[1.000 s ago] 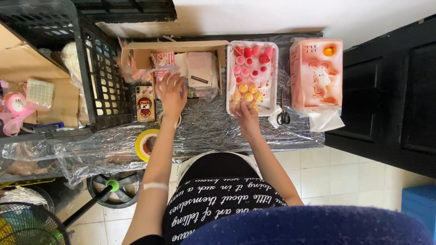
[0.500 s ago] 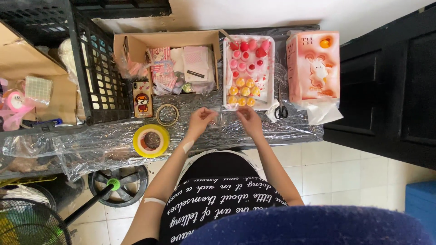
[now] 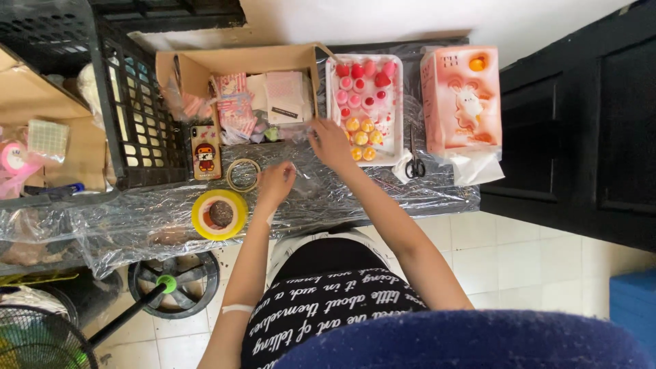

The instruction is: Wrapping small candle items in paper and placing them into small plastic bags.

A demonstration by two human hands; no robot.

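Left hand (image 3: 275, 183) over the foil-covered desk (image 3: 355, 198), fingers pinched on a clear bag (image 3: 304, 179). Right hand (image 3: 329, 143) gripping the bag's far edge, just beside the tray (image 3: 398, 102) of sweets.

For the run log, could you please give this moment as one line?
left hand: pinching clear film | right hand: raised by cardboard box | yellow tape roll: on table

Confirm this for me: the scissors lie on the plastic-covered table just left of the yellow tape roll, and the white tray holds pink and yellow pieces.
Not quite. The head view shows the scissors far right of the yellow tape roll, between the white tray and the pink box. The rest holds: they lie on the plastic-covered table, and the tray holds pink and yellow pieces.
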